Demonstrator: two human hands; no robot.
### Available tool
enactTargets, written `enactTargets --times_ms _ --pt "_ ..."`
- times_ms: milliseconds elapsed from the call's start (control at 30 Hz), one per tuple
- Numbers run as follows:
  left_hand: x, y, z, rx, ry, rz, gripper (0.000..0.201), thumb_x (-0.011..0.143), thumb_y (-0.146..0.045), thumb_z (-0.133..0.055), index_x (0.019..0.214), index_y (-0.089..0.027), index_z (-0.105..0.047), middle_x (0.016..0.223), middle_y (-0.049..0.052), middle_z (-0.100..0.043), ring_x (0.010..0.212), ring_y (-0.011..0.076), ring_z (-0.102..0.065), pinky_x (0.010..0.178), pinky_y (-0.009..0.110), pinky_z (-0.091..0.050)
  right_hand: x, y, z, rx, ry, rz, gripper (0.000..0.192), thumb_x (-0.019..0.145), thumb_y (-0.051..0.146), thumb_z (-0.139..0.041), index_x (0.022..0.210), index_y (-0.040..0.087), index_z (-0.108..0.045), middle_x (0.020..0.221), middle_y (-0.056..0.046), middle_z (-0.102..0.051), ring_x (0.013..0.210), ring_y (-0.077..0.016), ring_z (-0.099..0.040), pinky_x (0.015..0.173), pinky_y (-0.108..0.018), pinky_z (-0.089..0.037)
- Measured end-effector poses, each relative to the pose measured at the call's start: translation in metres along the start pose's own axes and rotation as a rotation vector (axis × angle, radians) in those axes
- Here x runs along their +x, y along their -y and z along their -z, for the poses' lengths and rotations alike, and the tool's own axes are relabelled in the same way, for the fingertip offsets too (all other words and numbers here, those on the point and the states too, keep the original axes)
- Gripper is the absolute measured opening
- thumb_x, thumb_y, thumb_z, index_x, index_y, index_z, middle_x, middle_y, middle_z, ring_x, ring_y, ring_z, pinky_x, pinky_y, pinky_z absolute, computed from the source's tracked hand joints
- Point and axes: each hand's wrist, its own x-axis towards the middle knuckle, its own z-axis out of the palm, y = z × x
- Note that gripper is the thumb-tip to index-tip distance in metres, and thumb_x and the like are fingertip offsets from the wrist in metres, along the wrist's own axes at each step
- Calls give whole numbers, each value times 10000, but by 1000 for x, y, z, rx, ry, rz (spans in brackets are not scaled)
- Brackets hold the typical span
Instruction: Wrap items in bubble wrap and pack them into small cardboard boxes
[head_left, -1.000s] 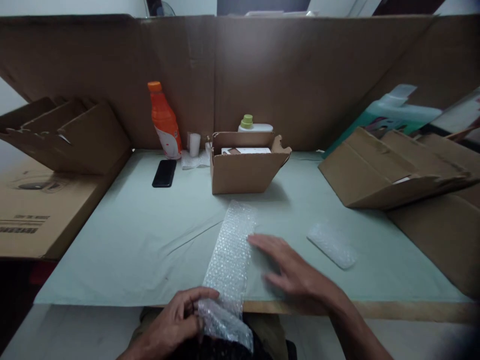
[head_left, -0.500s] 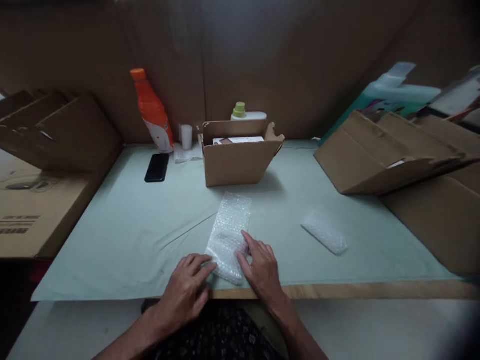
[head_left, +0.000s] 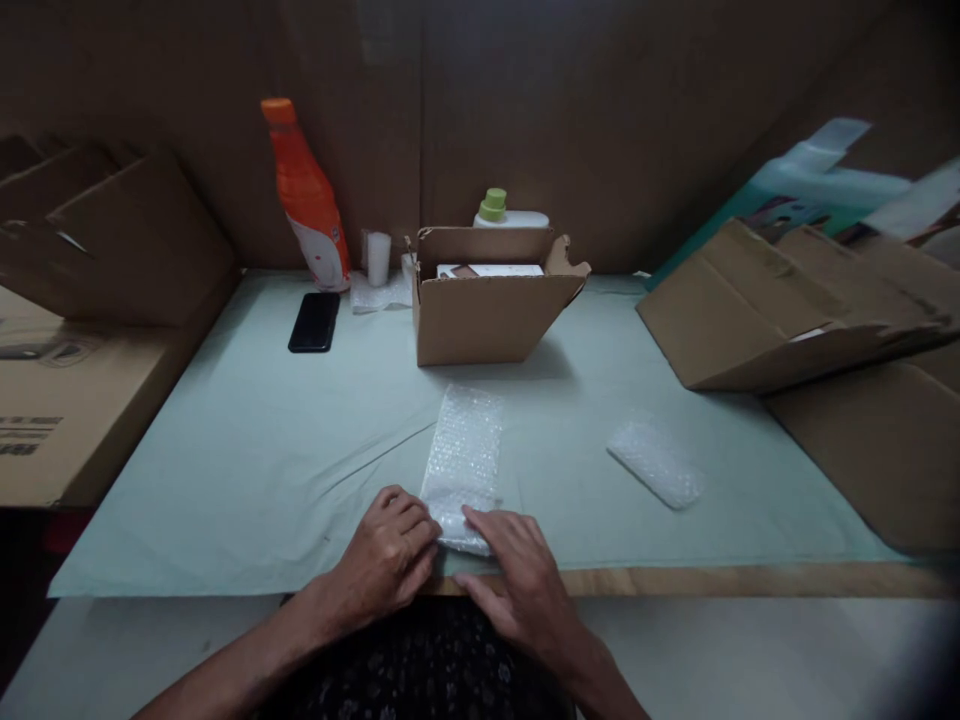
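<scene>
- Both hands work close together on the near side of the carton, apart from each other, with the folded end of the bubble wrap between them.
- The left hand (head_left: 394, 550) has its fingers curled against the left edge of that fold; from here I can't tell whether they pinch it.
- The right hand (head_left: 525, 570) is spread, fingertips on the fold, thumb well clear of the fingers near the front edge of the worktop (head_left: 262, 470).
- The bubble wrap (head_left: 465, 440) lies lengthwise in front of the carton, its far end flat and just short of it.
- The open carton (head_left: 472, 322) stands upright, a white box (head_left: 506, 270) showing inside.
- Right of the carton and nearer the person, a wrapped packet (head_left: 654, 463) lies by itself.
- Left of the carton I see a dark phone (head_left: 314, 322), an orange bottle (head_left: 304, 195) behind it, and a small white cylinder (head_left: 378, 258).
- Behind the carton, a green-capped bottle (head_left: 493, 205) peeks over.
- Far right of the carton sit cardboard boxes (head_left: 742, 330), with a teal jug (head_left: 795, 190) behind.
</scene>
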Motion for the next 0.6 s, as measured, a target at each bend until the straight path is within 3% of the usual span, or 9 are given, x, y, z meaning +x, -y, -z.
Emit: enactTargets --times_ms 67,133,267,367,500,600 --pt "2 1 -2 -41 34 55 166 942 -140 -501 979 -178 -658 775 42 -682 755 195 -617 765 374 -499 -1 2 -9 38 0 -56 408 939 175 -554 1342 237 -546 1055 -80 -744 901 -245 -684 782 -406 -556" --pt "5 3 -7 -24 49 121 157 959 -193 -525 1053 -187 -651 817 45 -705 743 193 -628 724 346 -504 -1 1 -15 32 -46 -108 358 954 168 -540 1305 235 -560 1039 -76 -744 886 -235 -684 768 -388 -560" --pt "15 13 -22 141 45 209 175 938 -213 -576 1096 -195 -648 871 56 -704 758 207 -649 706 338 -521 -2 -3 -10 -145 -152 -79 344 948 222 -595 1291 215 -565 1160 -127 -700 1030 -286 -650 851 -453 -519" --pt "21 16 -25 198 -11 255 178 936 -213 -575 1099 -193 -643 929 77 -675 793 219 -639 709 348 -530 0 -2 -5 -212 -111 3 352 920 211 -625 1270 213 -586 1250 -136 -671 1148 -318 -606 923 -496 -475" --pt "11 8 -13 117 -145 123 323 937 -285 -592 1238 -168 -575 1170 149 -629 1055 285 -599 884 442 -520 6 -6 -6 -145 -32 5 275 944 147 -558 1198 229 -628 1125 -85 -736 1077 -282 -645 915 -477 -471" --pt "2 3 -8 7 -84 61 383 951 -219 -546 1329 -170 -507 1155 132 -649 1042 266 -587 899 445 -502 9 -11 -6 -28 -21 -61 212 982 198 -542 1164 238 -643 991 -60 -754 923 -241 -672 838 -430 -501"
